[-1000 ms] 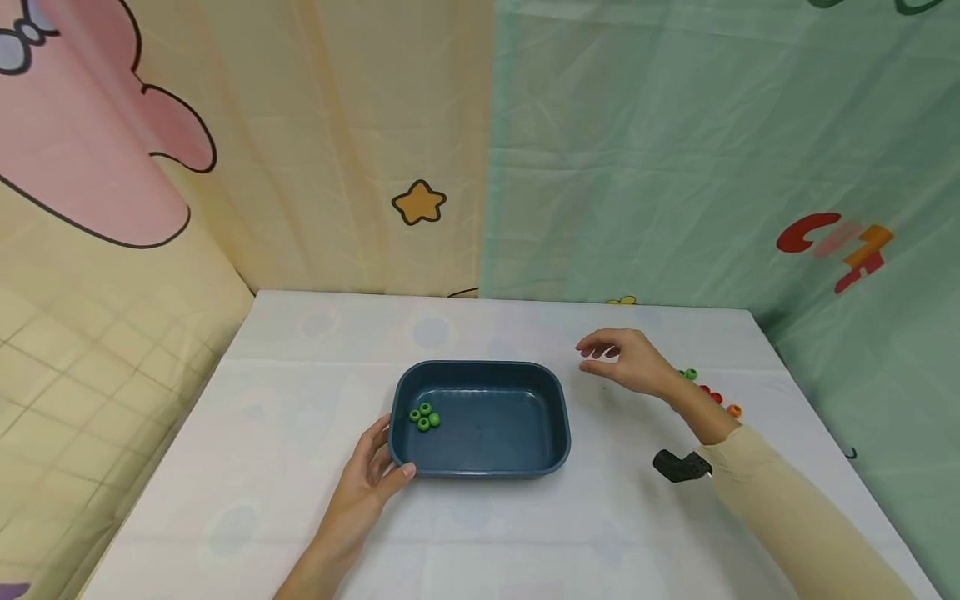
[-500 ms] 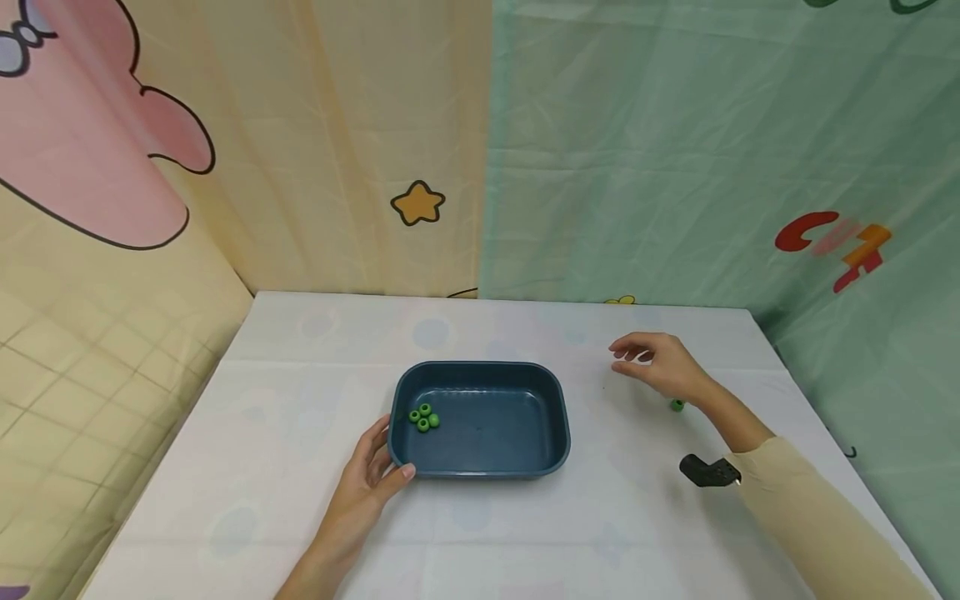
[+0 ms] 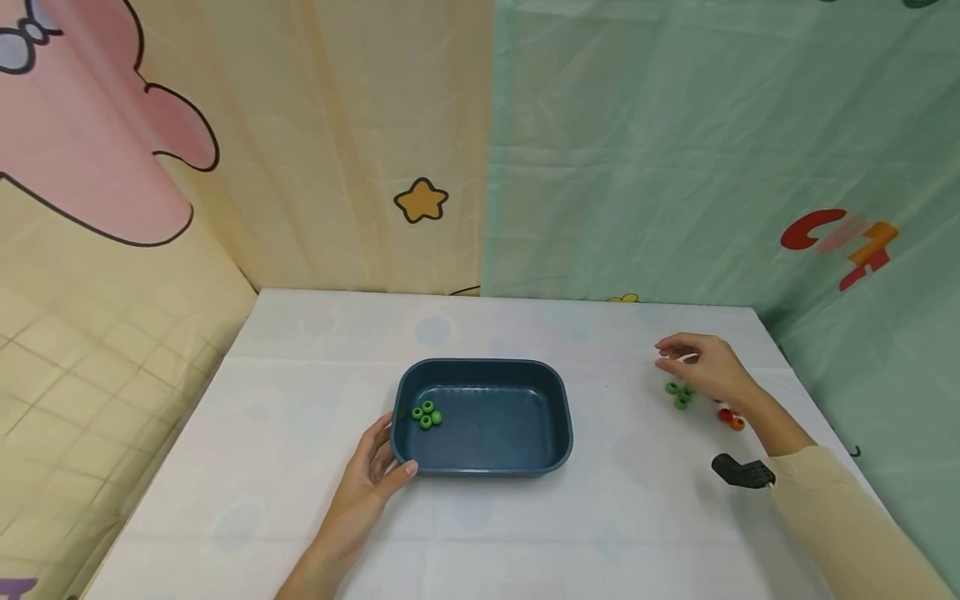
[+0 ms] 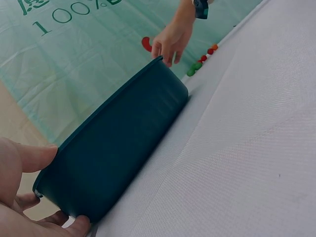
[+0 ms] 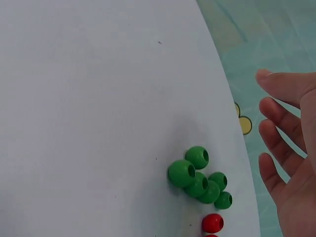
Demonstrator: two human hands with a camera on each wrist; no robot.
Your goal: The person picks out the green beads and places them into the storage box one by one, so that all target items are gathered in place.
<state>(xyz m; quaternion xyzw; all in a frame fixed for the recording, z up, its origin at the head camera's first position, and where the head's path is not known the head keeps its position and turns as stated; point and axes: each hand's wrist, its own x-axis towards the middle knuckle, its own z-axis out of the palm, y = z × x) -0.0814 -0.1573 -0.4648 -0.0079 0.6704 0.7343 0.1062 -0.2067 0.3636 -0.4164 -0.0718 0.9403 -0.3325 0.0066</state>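
Note:
A dark blue rectangular plastic basin [image 3: 498, 429] stands on the table in the head view, with several green beads [image 3: 426, 422] grouped at its left end. My left hand [image 3: 367, 475] grips that end; in the left wrist view the thumb is at the rim and the fingers reach the basin's outer side. Over on the right, my right hand [image 3: 708, 367] hovers with relaxed fingers, holding nothing. Just below it lie several loose green beads [image 3: 682, 402]. In the right wrist view the fingers are apart from the green beads [image 5: 181, 174].
Red beads [image 3: 725, 415] and an orange bead [image 3: 738, 423] lie beside the green ones, partly hidden by my right forearm. A white cloth covers the table [image 3: 480, 542]. Printed curtains [image 3: 637, 167] hang behind and at the sides.
My right hand has moved right, away from the basin to above the loose beads, bringing more of the green ones into sight. The left hand and basin stay put.

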